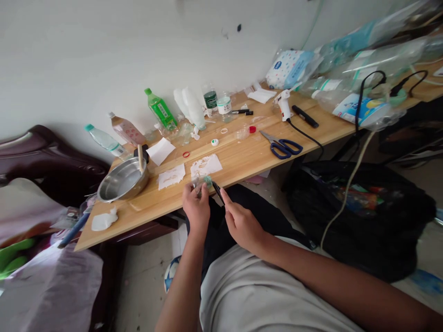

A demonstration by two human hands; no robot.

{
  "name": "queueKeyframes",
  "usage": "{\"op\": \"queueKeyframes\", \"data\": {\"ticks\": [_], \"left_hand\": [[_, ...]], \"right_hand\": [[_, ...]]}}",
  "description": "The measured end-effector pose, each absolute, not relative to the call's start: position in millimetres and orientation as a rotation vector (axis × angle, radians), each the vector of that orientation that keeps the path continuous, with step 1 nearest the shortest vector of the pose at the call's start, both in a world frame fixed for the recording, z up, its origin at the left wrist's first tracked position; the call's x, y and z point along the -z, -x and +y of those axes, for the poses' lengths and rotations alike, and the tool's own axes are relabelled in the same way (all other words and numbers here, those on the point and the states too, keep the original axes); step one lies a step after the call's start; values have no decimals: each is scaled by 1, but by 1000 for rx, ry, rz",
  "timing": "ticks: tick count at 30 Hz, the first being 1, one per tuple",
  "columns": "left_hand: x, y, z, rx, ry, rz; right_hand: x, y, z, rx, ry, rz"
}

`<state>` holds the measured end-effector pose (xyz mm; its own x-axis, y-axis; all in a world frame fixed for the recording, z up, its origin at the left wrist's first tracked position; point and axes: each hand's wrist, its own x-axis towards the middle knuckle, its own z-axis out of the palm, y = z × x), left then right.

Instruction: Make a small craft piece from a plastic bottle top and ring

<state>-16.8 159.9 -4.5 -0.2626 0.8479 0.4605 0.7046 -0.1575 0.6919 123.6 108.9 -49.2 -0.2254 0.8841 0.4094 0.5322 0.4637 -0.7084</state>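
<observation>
At the table's front edge my left hand is closed around a clear plastic bottle piece with a greenish tint. My right hand grips a slim black pen-like tool, whose exact kind I cannot make out. The tool's far end is close to the plastic piece; whether they touch is unclear. Just beyond my left hand lie two torn white paper pieces, one with a ragged cut-out. A red ring and a small white cap lie farther back.
Blue-handled scissors, a white glue gun with its cord, and a black stick-like object lie to the right. Several bottles, including a green one, stand along the wall. A metal basin sits on the left.
</observation>
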Motion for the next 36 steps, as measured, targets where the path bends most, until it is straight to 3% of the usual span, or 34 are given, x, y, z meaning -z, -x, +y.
{"op": "queueKeyframes", "data": {"ticks": [36], "left_hand": [[2,14,161,-1362,-1761,1921]], "right_hand": [[58,-117,97,-487,1290,-2027]]}}
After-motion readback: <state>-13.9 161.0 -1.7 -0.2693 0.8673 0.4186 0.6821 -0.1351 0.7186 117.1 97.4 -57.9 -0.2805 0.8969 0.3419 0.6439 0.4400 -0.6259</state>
